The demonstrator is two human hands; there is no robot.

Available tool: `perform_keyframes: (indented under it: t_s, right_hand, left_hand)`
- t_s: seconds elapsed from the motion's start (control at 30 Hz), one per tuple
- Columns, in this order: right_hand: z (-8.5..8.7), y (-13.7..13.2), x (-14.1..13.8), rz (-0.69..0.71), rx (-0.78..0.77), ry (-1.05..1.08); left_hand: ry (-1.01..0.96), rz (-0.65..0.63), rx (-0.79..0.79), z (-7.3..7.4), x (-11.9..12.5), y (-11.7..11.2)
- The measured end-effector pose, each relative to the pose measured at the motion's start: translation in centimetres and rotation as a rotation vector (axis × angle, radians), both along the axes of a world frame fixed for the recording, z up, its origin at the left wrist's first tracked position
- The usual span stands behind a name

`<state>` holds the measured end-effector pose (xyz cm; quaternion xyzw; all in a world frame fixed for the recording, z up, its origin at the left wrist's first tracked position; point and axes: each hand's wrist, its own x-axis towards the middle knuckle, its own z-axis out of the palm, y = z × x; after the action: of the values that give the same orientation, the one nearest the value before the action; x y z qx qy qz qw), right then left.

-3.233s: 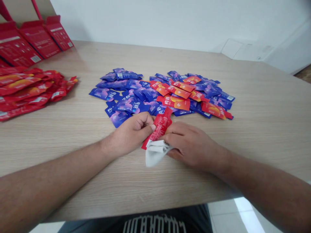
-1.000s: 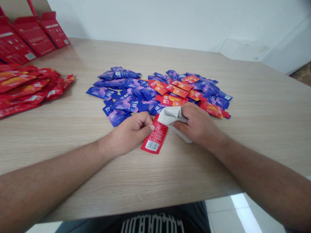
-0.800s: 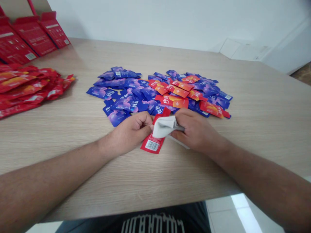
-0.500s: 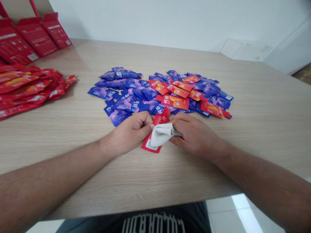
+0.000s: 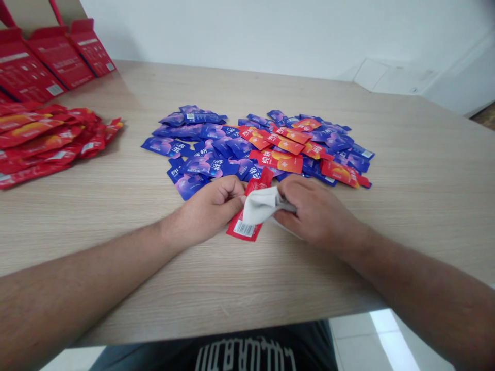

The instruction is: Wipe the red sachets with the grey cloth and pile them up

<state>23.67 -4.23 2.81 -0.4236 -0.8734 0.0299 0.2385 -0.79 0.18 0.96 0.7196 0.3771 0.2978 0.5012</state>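
Note:
A red sachet (image 5: 246, 229) lies barcode side up in front of me, partly covered by a pale grey cloth (image 5: 261, 204). My left hand (image 5: 216, 208) is closed at the sachet's left edge, pinching it between thumb and fingers. In my right hand (image 5: 305, 208) the bunched cloth is gripped, its loose part draped over the middle of the sachet. Just beyond both hands, blue-purple sachets (image 5: 220, 167) are heaped, with several red-orange sachets (image 5: 284, 162) on top at the right.
To the left is a stack of red sachets (image 5: 42, 136). Behind it stand red cartons (image 5: 46, 62) with flaps up. All rest on a light wood table (image 5: 185, 288) against a white wall (image 5: 240, 36); its front edge is close to my lap.
My right hand has shifted slightly to the right and pulled the cloth with it, uncovering more of the barcode. My left hand stays on the sachet.

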Motion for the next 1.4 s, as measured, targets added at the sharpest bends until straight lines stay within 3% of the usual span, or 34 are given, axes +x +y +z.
perform_keyframes:
  t_s: [0.1,0.27,0.47,0.63,0.83,1.0,1.07,1.17,1.23,1.4]
  right_hand:
    - [-0.1,0.2,0.1,-0.070,0.006,0.027]
    - [-0.2,-0.7,-0.6,0.220,-0.084,-0.066]
    - [-0.4,-0.2,-0.3,-0.024,-0.013,0.012]
    - [-0.3,-0.7,-0.7,0.226,-0.081,-0.066]
    - [-0.2,-0.3,-0.3,0.009,-0.046,0.000]
    - [-0.2,-0.8,-0.8,0.229,-0.088,-0.067]
    - [-0.1,-0.8,-0.7,0.188,-0.076,-0.068]
    - [-0.2,-0.3,-0.3,0.014,-0.034,-0.010]
    - [-0.3,-0.2,-0.3,-0.009,-0.036,0.004]
    - [-0.4,-0.7,-0.7,0.211,-0.101,-0.073]
  left_hand:
    - [0.006,0.007,0.001,-0.1,0.0,0.0]
    - [0.005,0.019,-0.011,-0.1,0.0,0.0]
    - [0.005,0.046,-0.015,-0.1,0.0,0.1]
    - [0.005,0.036,0.000,-0.1,-0.1,0.0]
    - [0.003,0.054,-0.013,0.2,0.1,0.0]
    - [-0.003,0.037,0.009,0.1,0.0,-0.1]
    - [0.000,0.039,0.010,0.1,0.0,-0.1]
    - [0.003,0.048,-0.013,0.1,0.1,-0.1]
    - [-0.003,0.056,-0.021,0.0,0.0,-0.1]
    - [-0.001,0.049,0.002,-0.1,0.0,0.0]
